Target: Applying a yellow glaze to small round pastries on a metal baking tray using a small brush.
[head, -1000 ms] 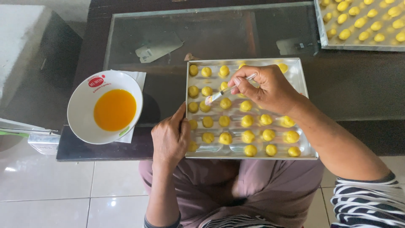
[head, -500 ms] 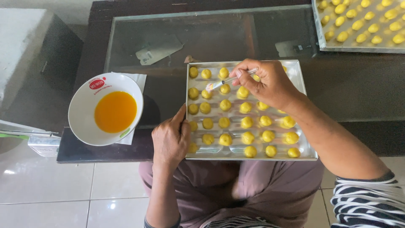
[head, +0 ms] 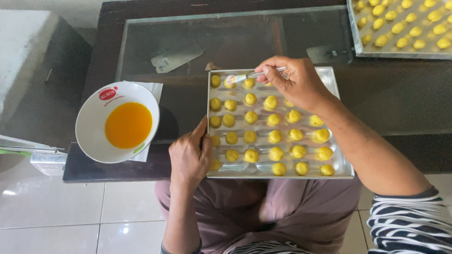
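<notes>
The right hand (head: 299,84) pinches a small brush (head: 249,76) over the far row of dough balls (head: 275,136) on the metal tray (head: 339,160). The brush lies nearly level, bristles pointing left. All the balls look glossy yellow, so the glazing seems nearly done. The left hand (head: 190,157) rests at the tray's near-left edge, fingers curled loosely, gripping nothing. A bowl of beaten yolk (head: 120,123) sits to the left.
</notes>
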